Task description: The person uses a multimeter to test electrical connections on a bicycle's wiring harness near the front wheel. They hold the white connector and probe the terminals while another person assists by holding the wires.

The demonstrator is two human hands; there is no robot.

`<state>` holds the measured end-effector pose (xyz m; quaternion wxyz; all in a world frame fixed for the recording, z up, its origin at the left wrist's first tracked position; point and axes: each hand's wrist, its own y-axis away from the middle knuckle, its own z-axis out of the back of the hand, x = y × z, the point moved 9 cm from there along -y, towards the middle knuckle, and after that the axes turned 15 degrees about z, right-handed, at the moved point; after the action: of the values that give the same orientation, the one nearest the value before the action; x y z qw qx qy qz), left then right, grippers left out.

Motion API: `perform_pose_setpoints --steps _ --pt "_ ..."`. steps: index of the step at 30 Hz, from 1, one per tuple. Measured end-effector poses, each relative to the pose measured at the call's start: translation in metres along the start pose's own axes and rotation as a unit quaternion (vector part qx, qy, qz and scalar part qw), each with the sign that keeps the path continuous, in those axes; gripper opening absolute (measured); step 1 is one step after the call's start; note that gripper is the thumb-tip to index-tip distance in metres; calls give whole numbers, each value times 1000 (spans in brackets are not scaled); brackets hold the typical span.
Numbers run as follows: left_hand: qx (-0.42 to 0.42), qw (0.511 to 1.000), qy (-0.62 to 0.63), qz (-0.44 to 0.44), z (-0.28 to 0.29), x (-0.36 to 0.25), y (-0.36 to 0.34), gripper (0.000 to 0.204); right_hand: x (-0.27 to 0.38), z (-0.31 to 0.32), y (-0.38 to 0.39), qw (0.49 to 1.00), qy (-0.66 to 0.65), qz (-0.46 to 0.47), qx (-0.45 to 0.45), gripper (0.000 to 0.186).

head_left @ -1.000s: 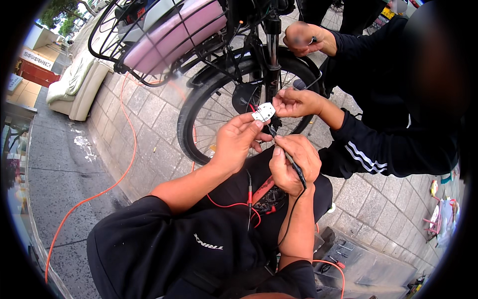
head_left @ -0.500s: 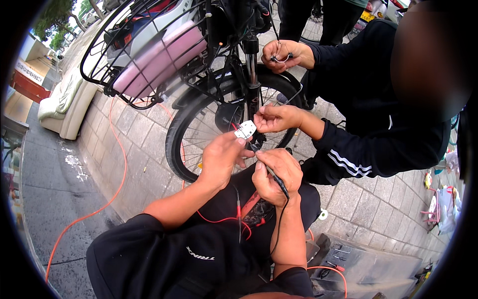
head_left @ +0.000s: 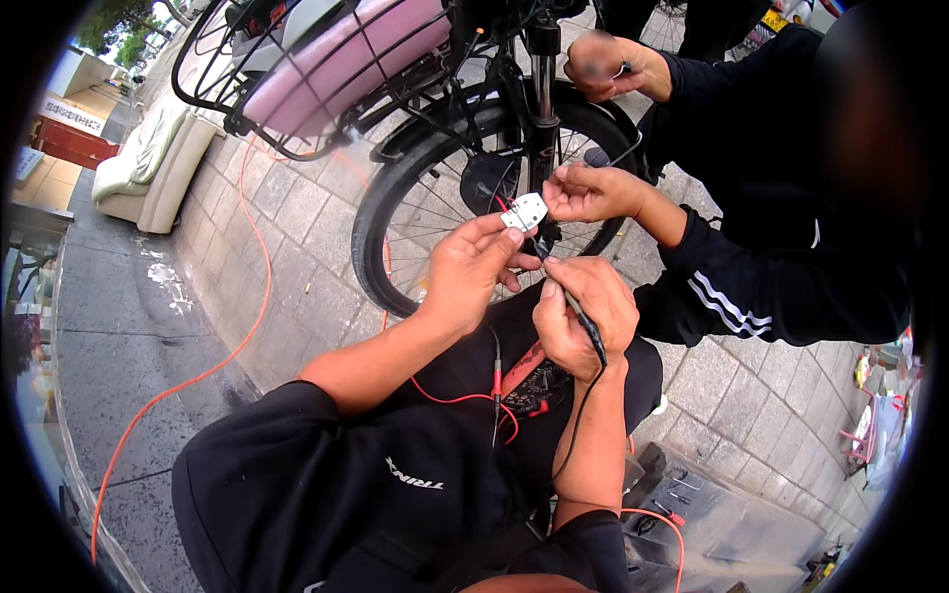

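Between the thumb and fingers of my left hand (head_left: 470, 267) is a small white plate-like part (head_left: 525, 211) with dark marks and a red wire at its edge. My right hand (head_left: 591, 311) grips a slim pen-shaped tool (head_left: 578, 308) with a black cord. Its tip points up to the lower edge of the white part; whether they touch is hard to tell. A co-worker's hand (head_left: 593, 195) pinches close to the right edge of the part. Their other hand (head_left: 615, 69) is higher up, around a small dark item.
A bicycle-type front wheel (head_left: 371, 237) stands just beyond, under a black wire basket (head_left: 213, 94). On my lap rest a red-and-black meter (head_left: 529, 381) and a red-banded probe (head_left: 497, 376). An orange cable (head_left: 265, 287) crosses the paving. Tools (head_left: 677, 494) lie at lower right.
The whole scene has shifted right and slightly up or down with my head. Both hands keep their holds, and the tool tip stays at the white part.
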<state>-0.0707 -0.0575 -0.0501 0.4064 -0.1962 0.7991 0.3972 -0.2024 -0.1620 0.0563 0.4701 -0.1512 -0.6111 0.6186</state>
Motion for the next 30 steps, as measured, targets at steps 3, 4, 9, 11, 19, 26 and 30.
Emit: perform_pose_setpoints --steps 3,4,9,11,19,26,30 --pt "-13 1000 0 -1 2 -1 0 28 1 0 0 1000 3 1 2 26" --pt "-10 1000 2 -2 1 -2 0 29 1 0 0 1000 6 1 4 26" --pt "-6 1000 5 -5 1 0 0 29 0 0 -1 1000 3 0 3 27" --pt "-2 1000 7 -5 1 -1 -1 29 0 0 -1 1000 2 1 1 27" --pt "4 1000 3 -15 0 -1 -1 29 0 -3 -1 1000 -2 7 4 30" --pt "5 1000 5 -14 0 -2 0 28 0 -4 -1 1000 8 5 8 31" --pt "2 1000 6 -13 2 0 -2 28 1 -5 -3 1000 14 10 11 32"
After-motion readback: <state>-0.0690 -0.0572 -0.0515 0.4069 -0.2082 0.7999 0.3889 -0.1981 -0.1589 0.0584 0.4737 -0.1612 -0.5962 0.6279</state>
